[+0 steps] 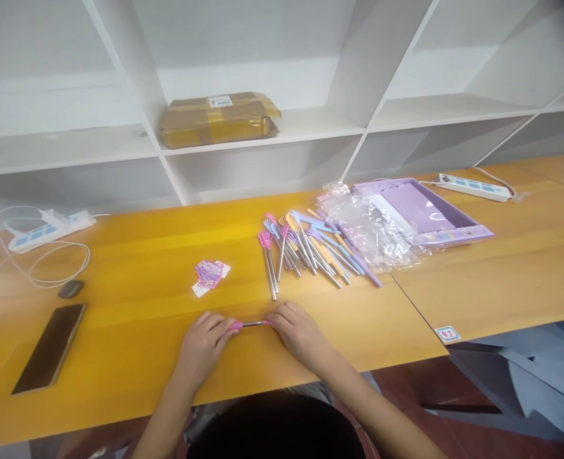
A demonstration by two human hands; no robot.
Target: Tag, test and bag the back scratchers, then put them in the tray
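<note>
Between my two hands lies a pink back scratcher (252, 324), held level near the table's front edge, with a short metal rod showing at its middle. My left hand (205, 338) is closed around its pink handle end. The fingers of my right hand (294, 331) grip the other end and mostly hide it. Just beyond my right hand is a pile of back scratcher parts (305, 245): claw heads on silver rods in pink, blue, yellow and purple, among coloured handles. Past my left hand sits a small heap of purple and white cards (210, 275).
Clear plastic bags (378, 233) lie against an open purple box (420, 207) at the right. A phone (50, 347), a black fob-like item (70, 289) and a power strip (52, 229) with cables are at the left. Behind, a taped parcel (217, 120) rests on white shelves (311, 124).
</note>
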